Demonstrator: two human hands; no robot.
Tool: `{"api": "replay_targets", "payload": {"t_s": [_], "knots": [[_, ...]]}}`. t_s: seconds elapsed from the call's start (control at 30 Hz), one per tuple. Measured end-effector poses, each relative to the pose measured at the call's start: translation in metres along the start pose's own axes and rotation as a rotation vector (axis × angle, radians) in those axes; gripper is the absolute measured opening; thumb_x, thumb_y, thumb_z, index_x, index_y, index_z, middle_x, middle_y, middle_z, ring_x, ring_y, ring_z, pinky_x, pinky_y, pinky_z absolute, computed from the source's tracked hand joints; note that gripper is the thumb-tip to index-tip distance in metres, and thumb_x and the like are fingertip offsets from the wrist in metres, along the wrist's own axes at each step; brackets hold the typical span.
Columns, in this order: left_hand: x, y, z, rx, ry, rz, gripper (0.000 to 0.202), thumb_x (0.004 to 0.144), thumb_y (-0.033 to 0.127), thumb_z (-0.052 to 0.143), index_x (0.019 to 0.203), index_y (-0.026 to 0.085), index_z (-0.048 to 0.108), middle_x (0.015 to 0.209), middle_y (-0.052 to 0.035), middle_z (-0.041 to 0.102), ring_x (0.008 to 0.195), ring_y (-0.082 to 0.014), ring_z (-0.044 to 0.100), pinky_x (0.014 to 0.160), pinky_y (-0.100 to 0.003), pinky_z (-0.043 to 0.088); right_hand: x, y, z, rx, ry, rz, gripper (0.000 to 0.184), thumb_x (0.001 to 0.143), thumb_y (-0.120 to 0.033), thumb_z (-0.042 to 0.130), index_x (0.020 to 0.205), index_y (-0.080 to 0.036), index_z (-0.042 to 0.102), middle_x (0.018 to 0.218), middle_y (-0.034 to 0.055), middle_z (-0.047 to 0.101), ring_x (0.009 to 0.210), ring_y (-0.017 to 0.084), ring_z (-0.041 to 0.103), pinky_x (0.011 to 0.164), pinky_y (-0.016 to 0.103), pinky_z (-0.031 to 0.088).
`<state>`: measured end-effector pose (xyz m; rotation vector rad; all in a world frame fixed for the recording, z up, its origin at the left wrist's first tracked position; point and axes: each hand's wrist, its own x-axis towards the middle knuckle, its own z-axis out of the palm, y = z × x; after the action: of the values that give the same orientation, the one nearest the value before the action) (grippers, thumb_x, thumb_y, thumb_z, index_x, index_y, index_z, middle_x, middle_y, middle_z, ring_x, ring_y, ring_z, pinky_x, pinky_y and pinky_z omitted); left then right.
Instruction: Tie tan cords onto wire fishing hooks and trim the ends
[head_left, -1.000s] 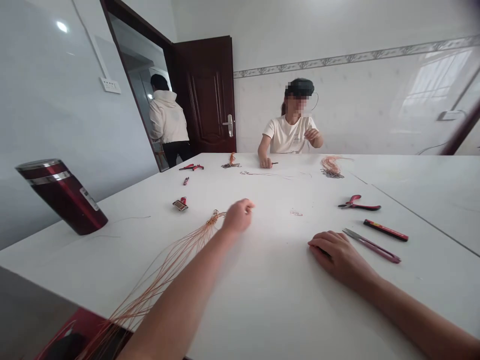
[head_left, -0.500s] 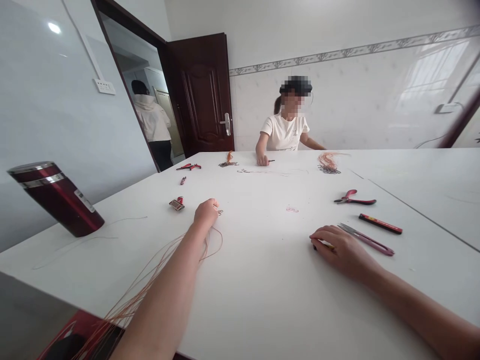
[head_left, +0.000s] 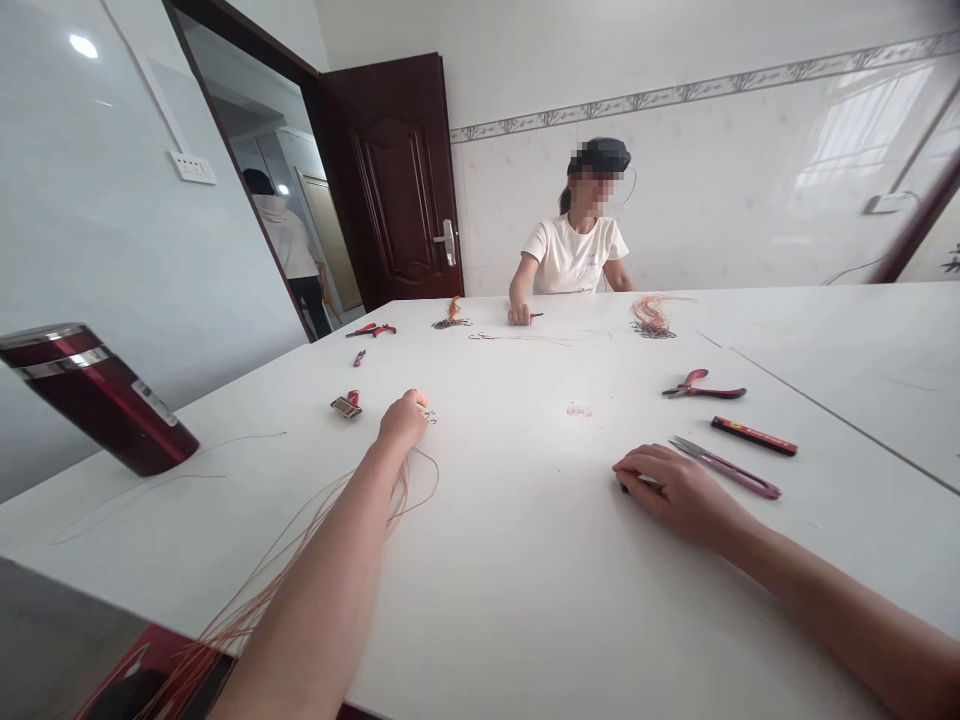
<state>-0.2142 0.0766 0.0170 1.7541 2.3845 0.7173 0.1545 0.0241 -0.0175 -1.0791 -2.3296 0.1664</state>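
My left hand (head_left: 403, 420) is closed low over the white table (head_left: 510, 590), with several small fish hooks (head_left: 430, 414) showing at its fingertips. Thin orange lines (head_left: 300, 540) trail from that hand under my forearm and over the table's near edge. My right hand (head_left: 671, 490) rests on the tabletop, its fingers curled around a small dark object (head_left: 624, 488) that is mostly hidden. Just beyond it lie thread snips (head_left: 739, 474) with pinkish handles. A small coil of pink line (head_left: 578, 411) lies between the two hands, farther back.
Red-handled pliers (head_left: 701, 387) and a red-and-black case (head_left: 754, 436) are at right. A dark red tumbler (head_left: 105, 400) stands at left, near a small red-and-metal item (head_left: 346, 403). Opposite sits a person (head_left: 574, 250), beside bunches of hooked orange line (head_left: 652, 318).
The whole view has shifted slightly, so the table things appear a little to the left and higher. Both my hands keep nearly the same places. The person in the doorway has moved.
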Motion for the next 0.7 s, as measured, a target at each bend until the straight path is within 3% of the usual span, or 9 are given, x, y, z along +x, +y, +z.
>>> {"api": "replay_targets", "payload": {"t_s": [0.7], "knots": [[-0.0018, 0.0035, -0.0033, 0.015, -0.028, -0.057, 0.021, 0.074, 0.017, 0.047, 0.093, 0.023, 0.054, 0.081, -0.0028, 0.062, 0.069, -0.0151, 0.055, 0.057, -0.022, 0.037, -0.0001, 0.0006, -0.0015, 0.003, -0.010, -0.009, 0.021, 0.084, -0.024, 0.039, 0.080, -0.021, 0.059, 0.084, 0.0043, 0.060, 0.078, 0.018, 0.055, 0.065, 0.030, 0.046]]}}
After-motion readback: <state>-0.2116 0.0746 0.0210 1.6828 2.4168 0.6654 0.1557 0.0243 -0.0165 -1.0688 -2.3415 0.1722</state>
